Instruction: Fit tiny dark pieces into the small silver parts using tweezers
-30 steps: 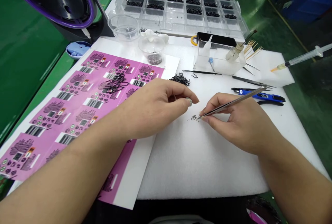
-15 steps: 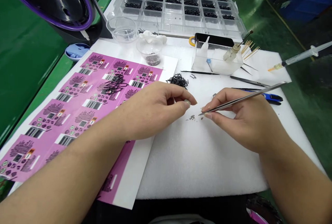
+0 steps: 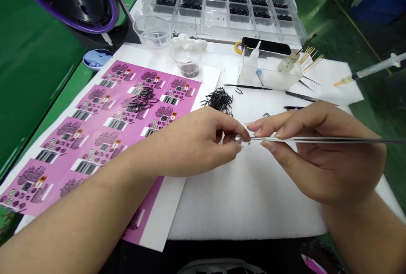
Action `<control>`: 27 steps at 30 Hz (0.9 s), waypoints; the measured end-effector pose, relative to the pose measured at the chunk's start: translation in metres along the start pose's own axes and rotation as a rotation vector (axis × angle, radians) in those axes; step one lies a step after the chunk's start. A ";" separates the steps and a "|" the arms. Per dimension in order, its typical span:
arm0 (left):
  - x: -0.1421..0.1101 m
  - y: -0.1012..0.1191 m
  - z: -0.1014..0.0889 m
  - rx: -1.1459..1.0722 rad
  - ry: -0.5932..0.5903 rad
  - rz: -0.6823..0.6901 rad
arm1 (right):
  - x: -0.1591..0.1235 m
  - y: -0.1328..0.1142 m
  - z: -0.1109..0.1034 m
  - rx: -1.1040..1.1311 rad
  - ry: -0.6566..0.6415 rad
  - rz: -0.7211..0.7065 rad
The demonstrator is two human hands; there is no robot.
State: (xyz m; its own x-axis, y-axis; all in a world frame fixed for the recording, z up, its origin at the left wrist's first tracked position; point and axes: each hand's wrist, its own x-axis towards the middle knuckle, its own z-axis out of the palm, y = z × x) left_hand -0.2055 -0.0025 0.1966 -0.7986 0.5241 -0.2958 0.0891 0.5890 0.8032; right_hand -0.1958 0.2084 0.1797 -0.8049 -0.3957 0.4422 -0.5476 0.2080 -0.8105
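My left hand (image 3: 196, 143) is closed, thumb and forefinger pinching a small shiny piece (image 3: 236, 138) whose kind I cannot make out. In my right hand (image 3: 333, 151) a pair of metal tweezers (image 3: 311, 140) lies almost level, fingers wrapped along its arms. The tweezer tips meet the left fingertips beside the shiny piece; whether they grip anything is hidden. Just behind my left fingers lies a heap of small black bent pieces (image 3: 220, 100). More of these black pieces (image 3: 143, 99) rest on the pink printed sheet (image 3: 95, 138). Tiny bits on the white surface are mostly covered by my hands.
At the back stands a clear compartment box (image 3: 215, 20) with black pieces. Clear cups (image 3: 154, 33), a clear stand (image 3: 269, 71) with a small bottle (image 3: 288, 62), a black phone (image 3: 266, 45) and a syringe (image 3: 371, 69) surround the work surface. A purple-rimmed black device (image 3: 79, 3) rises at left.
My right hand has moved up and turned, bringing the tweezers level and their tips to my left fingertips. My left thumb and forefinger have drawn together. The view has shifted slightly.
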 end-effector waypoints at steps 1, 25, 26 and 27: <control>0.000 0.001 0.000 -0.004 -0.013 -0.006 | 0.000 0.001 0.001 -0.003 -0.006 -0.003; 0.003 0.000 0.001 0.033 -0.010 0.003 | 0.001 0.002 -0.002 -0.154 -0.092 -0.024; 0.003 0.001 0.001 0.036 -0.009 0.001 | 0.001 0.001 -0.002 -0.157 -0.098 -0.016; 0.003 0.001 0.000 0.038 -0.011 -0.003 | 0.001 0.001 -0.002 -0.160 -0.105 -0.007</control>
State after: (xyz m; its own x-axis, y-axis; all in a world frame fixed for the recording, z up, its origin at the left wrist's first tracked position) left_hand -0.2076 -0.0001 0.1967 -0.7925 0.5289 -0.3037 0.1096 0.6132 0.7823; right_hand -0.1974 0.2102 0.1803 -0.7774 -0.4868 0.3984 -0.5891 0.3415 -0.7323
